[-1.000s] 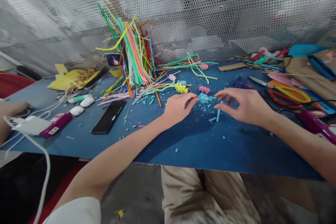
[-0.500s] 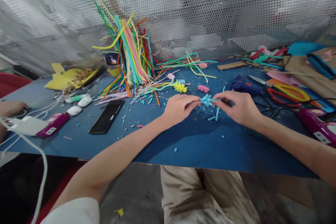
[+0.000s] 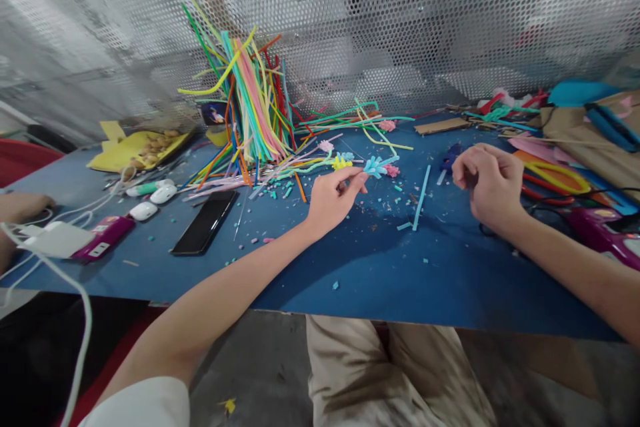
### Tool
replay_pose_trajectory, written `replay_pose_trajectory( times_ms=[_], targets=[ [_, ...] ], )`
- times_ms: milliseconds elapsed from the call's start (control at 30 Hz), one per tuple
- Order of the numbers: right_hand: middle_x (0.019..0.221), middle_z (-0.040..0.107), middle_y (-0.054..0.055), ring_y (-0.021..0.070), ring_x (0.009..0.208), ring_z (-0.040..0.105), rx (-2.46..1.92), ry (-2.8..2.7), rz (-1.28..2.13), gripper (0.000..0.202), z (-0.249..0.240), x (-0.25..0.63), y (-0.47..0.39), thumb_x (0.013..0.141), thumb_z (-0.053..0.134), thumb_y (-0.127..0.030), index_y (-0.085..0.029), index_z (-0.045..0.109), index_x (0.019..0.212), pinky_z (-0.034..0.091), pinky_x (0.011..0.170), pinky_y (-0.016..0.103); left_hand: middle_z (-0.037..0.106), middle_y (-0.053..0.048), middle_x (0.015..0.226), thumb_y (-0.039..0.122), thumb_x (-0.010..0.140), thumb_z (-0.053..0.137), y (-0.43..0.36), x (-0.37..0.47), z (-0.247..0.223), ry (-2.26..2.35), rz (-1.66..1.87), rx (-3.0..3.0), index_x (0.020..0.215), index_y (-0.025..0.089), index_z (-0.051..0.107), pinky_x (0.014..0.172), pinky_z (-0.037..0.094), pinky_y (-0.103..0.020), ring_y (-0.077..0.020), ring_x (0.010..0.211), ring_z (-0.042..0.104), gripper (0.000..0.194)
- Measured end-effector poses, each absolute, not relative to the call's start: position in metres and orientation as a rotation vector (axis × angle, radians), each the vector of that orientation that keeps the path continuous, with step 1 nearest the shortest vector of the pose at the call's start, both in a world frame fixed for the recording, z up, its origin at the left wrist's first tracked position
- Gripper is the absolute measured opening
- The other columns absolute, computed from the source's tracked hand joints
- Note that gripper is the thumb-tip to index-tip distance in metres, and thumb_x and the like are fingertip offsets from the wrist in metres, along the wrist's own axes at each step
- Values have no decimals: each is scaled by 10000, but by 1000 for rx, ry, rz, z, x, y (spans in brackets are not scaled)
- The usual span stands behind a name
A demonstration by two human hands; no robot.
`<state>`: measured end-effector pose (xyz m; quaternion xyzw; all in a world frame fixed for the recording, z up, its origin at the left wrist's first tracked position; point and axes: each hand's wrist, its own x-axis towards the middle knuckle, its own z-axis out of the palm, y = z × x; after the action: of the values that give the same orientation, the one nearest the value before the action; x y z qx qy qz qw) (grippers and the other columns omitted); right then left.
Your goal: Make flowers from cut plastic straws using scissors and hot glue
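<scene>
A short white sleeve (image 3: pixel 140 403) shows at the lower left of the frame, its edge rounded and smooth, the cloth plain. At the bottom centre are beige trousers (image 3: pixel 360 373), loose and creased, with soft folds along both legs. The left forearm (image 3: pixel 240 287) is slim and bare, as are the right forearm (image 3: pixel 575 267), left hand (image 3: pixel 331 203) and right hand (image 3: pixel 493 183).

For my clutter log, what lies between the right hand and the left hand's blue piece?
In the head view, a light-blue strip and small scraps on the table, plus a dark-blue tool partly behind the right hand.
</scene>
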<state>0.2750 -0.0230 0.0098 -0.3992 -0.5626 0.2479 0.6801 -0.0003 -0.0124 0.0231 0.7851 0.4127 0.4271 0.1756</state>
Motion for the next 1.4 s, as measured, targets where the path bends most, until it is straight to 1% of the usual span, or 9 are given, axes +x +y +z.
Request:
replay_pose_trajectory(
  times_ms=[200,333,467,633,800,900,1000,1133,1400],
  targets=[
    [693,578,-8,123,572,510,-1013,-1513,653,101,7,269,-24,871,657,-339,-248,615,881,404,536,297,714,14,710,419,985,521,-13,0,23,1136,1220,2290,909,177,724,545,396,-212,-69,486,460,325],
    [941,721,38,168,785,638,-1097,-1877,692,277,13,251,-40,886,645,-444,-238,692,1065,505,694,312,746,14,752,405,985,534,-19,5,21,1100,1195,2401,969,205,739,597,443,-220,-84,545,553,287],
    [839,748,23,155,650,607,-1183,-1948,630,306,13,241,-46,875,647,-499,-224,747,966,480,617,307,765,8,804,416,987,532,-23,10,18,1075,1156,2442,1021,212,742,611,455,-227,-89,563,576,294],
    [762,712,19,160,682,613,-1145,-1779,506,252,15,254,-36,917,613,-423,-235,724,792,471,629,307,763,25,790,411,978,551,-18,6,15,1081,1141,2439,1017,218,743,616,448,-221,-82,545,554,276],
    [738,637,20,141,568,509,-1060,-1318,414,203,12,276,-13,939,583,-398,-245,687,854,425,555,314,733,17,728,436,999,490,-12,0,16,1128,1068,2431,985,203,744,569,407,-225,-82,506,516,345],
    [823,652,20,158,680,576,-1023,-1226,434,110,6,282,-4,893,652,-341,-250,676,950,478,645,321,712,12,705,454,998,483,-12,0,16,1163,1051,2476,986,201,749,547,371,-229,-90,519,519,367],
    [913,698,20,171,807,644,-1073,-1430,543,173,5,277,-7,856,693,-331,-247,692,1007,517,743,320,709,10,713,462,996,485,-13,0,16,1178,1069,2489,1003,203,745,554,365,-232,-94,542,531,367],
    [962,745,22,171,837,673,-1100,-1880,691,213,12,258,-28,920,607,-397,-245,726,1009,529,780,312,706,13,717,460,998,486,-15,2,17,1177,1054,2510,984,208,732,565,368,-230,-97,560,544,353],
    [913,762,35,181,756,660,-1135,-1957,673,324,22,242,-50,886,639,-486,-226,747,1045,504,630,292,760,-8,934,397,1000,514,-18,3,14,1041,1003,2610,1035,218,729,641,433,-219,-97,684,639,282]
  ],
)
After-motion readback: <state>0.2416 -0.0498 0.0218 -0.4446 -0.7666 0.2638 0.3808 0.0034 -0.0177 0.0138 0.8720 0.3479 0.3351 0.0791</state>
